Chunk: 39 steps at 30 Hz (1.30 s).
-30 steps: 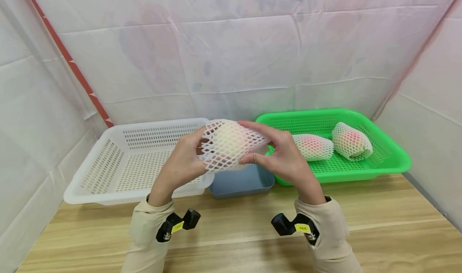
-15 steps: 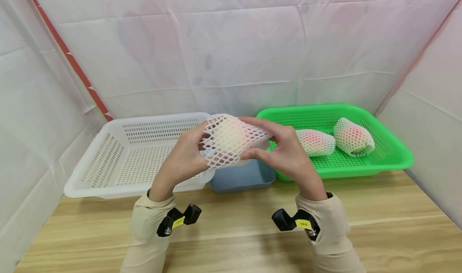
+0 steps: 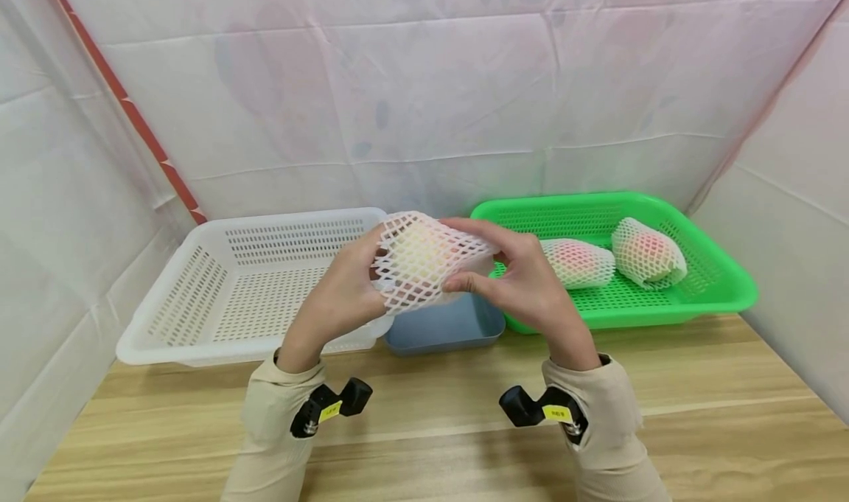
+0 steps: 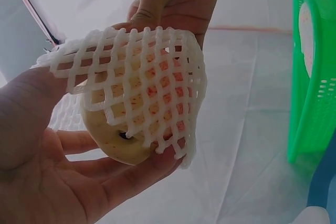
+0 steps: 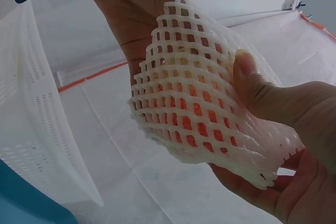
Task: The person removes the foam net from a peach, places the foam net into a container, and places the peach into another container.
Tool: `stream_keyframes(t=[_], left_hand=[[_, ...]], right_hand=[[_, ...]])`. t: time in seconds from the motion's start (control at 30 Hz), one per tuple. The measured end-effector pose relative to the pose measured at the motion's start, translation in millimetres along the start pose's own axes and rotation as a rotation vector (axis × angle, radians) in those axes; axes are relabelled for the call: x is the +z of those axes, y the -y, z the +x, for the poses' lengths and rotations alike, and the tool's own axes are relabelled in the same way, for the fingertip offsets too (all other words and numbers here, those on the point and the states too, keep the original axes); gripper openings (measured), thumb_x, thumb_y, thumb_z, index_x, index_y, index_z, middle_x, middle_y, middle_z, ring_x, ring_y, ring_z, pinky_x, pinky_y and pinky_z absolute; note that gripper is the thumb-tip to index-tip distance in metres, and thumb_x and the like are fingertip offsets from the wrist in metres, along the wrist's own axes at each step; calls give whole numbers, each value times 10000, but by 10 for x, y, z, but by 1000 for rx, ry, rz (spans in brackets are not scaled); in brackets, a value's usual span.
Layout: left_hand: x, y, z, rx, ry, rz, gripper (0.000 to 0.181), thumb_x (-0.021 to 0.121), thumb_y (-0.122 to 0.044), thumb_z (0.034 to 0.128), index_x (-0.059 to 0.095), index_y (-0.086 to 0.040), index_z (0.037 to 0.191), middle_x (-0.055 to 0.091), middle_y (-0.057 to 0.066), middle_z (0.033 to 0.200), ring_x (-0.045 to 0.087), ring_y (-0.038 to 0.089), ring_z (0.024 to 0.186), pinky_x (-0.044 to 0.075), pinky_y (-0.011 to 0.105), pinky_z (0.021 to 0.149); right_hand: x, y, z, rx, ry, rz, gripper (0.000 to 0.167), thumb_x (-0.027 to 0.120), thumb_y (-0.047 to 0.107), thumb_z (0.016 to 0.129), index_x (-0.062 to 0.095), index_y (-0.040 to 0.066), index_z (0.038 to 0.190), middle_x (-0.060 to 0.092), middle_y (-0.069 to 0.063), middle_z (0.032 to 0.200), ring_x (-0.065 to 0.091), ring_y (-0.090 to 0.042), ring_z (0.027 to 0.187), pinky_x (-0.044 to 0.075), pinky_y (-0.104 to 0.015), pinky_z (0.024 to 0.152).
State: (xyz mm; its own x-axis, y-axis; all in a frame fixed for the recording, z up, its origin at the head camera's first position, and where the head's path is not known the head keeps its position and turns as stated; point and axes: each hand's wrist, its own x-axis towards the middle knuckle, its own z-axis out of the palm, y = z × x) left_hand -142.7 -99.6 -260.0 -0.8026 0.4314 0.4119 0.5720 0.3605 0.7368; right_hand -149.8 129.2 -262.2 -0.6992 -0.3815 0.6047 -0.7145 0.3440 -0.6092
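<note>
A pale yellow apple (image 4: pixel 123 150) with a red blush sits in a white foam net sleeve (image 3: pixel 427 262), held up between both hands in front of the baskets. My left hand (image 3: pixel 341 288) grips the sleeve's wide left end; in the left wrist view, its fingers curl under the apple, whose dark-pitted end pokes past the net's edge. My right hand (image 3: pixel 520 284) pinches the sleeve's narrower right end between thumb and fingers. Through the mesh in the right wrist view, the apple's red side (image 5: pixel 194 121) shows.
A white perforated basket (image 3: pixel 155 332) stands at the left. The green basket (image 3: pixel 723 288) at the right holds two netted fruits (image 3: pixel 648 253). Between them, below the hands, lies a blue-grey tray (image 3: pixel 444 332). All stand on a wooden table (image 3: pixel 431 428), with a white sheet wall (image 3: pixel 431 104) behind.
The head view has tilted slightly, shifting the baskets up in the frame. My left hand and the sleeve's left end have edged a little to the right. Both hands keep their hold.
</note>
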Motion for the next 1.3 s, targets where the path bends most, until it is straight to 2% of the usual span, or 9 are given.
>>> stream_keyframes(t=[0.3, 0.5, 0.77, 1.07, 1.3], left_hand=[[0, 18, -7, 24, 24, -6, 629, 774, -56, 786, 474, -36, 1339, 540, 125, 1221, 566, 242, 1072, 535, 365, 850], [13, 11, 2, 10, 27, -17, 636, 776, -27, 767, 479, -32, 1330, 546, 121, 1210, 568, 235, 1054, 536, 364, 842], [27, -1, 5, -17, 33, -24, 632, 780, -72, 780, 475, -46, 1333, 537, 116, 1214, 562, 237, 1067, 536, 366, 847], [-7, 16, 17, -46, 33, -8, 659, 781, -23, 751, 475, -30, 1335, 550, 124, 1203, 567, 244, 1040, 533, 379, 842], [-36, 9, 5, -51, 1, -24, 645, 799, -22, 721, 517, -36, 1300, 574, 123, 1181, 572, 263, 1029, 531, 393, 851]], right_hand=[[6, -16, -1, 10, 2, 12, 648, 853, 25, 673, 628, 101, 1276, 670, -24, 1167, 536, -141, 801, 419, -236, 600], [1, -14, -3, 18, 5, -9, 631, 859, 42, 670, 640, 106, 1259, 683, -12, 1129, 529, -138, 779, 413, -247, 592], [-2, -17, 0, 19, -2, -32, 604, 862, 56, 669, 656, 105, 1234, 698, -7, 1060, 524, -135, 750, 411, -252, 584], [2, -25, 1, 44, 7, -14, 587, 861, 72, 684, 662, 128, 1233, 695, 9, 1072, 516, -140, 760, 392, -266, 571], [8, -24, 7, 23, 5, 6, 571, 855, 57, 690, 665, 116, 1225, 697, 2, 1061, 513, -137, 741, 390, -263, 538]])
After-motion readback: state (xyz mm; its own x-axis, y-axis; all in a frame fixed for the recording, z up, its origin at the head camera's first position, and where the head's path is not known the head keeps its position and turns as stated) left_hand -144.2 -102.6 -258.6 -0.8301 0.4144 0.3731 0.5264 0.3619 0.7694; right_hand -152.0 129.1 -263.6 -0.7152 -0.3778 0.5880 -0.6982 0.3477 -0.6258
